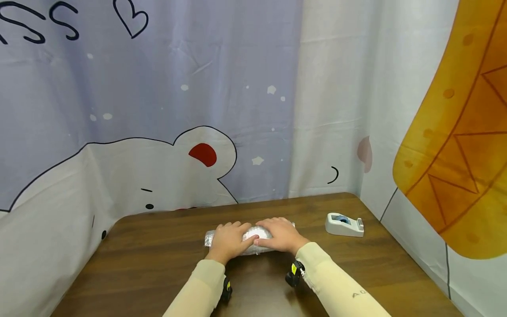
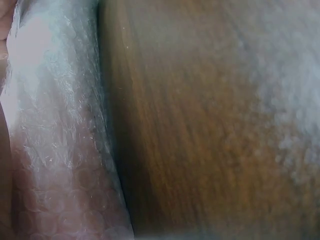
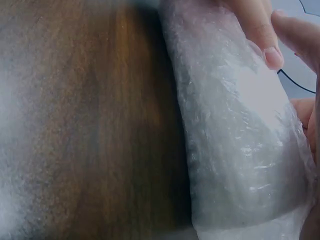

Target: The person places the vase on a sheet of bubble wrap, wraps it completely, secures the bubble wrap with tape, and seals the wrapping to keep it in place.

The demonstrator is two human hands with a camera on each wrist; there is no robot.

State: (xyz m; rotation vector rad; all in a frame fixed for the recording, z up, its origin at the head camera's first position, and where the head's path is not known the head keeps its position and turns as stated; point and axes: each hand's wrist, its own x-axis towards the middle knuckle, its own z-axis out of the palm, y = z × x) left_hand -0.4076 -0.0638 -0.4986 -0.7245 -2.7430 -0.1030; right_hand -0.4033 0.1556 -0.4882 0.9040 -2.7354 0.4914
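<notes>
A bundle rolled in clear bubble wrap [image 1: 256, 234] lies crosswise on the brown table. My left hand [image 1: 229, 241] grips its left part from above, fingers over the far side. On the right part, my right hand [image 1: 282, 236] holds it the same way, and the two thumb tips meet over the middle. In the left wrist view the bubble wrap [image 2: 60, 150] shows its round bubbles close up. The right wrist view shows the shiny wrapped roll [image 3: 235, 135] with a thumb [image 3: 270, 47] at its upper side. What is inside the wrap is hidden.
A white tape dispenser [image 1: 343, 225] with a blue roll stands on the table [image 1: 158, 264] to the right of my hands. Printed curtains [image 1: 261, 110] hang behind the table's far edge and along its sides.
</notes>
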